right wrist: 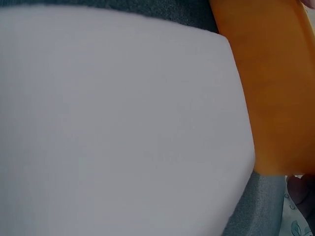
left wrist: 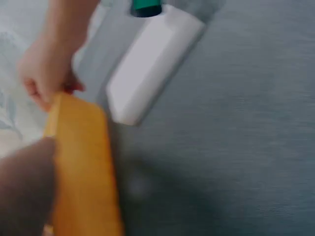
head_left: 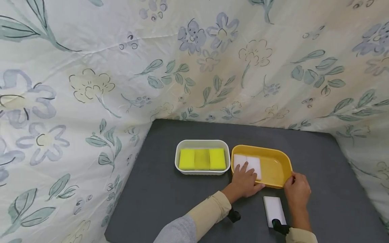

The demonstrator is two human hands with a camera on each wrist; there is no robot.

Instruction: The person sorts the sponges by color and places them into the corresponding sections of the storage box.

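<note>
A yellow plastic tray (head_left: 275,167) lies on the dark table with white sponge-like blocks (head_left: 254,165) side by side at its left end. My left hand (head_left: 244,180) rests its spread fingers on those blocks, the thumb along the tray's near wall. At the tray's near right corner, my right hand (head_left: 298,189) pinches the rim between thumb and fingers. One more white block (head_left: 274,210) lies on the table in front of the tray, beside my right wrist; it fills most of the right wrist view. In the left wrist view, the tray's outer wall (left wrist: 86,162) shows.
Left of the yellow tray stands a white basket (head_left: 202,143) holding yellow sponges (head_left: 202,159) in a row. The dark table (head_left: 146,195) extends around both containers. A flower-printed cloth (head_left: 194,67) hangs behind the table and along its sides.
</note>
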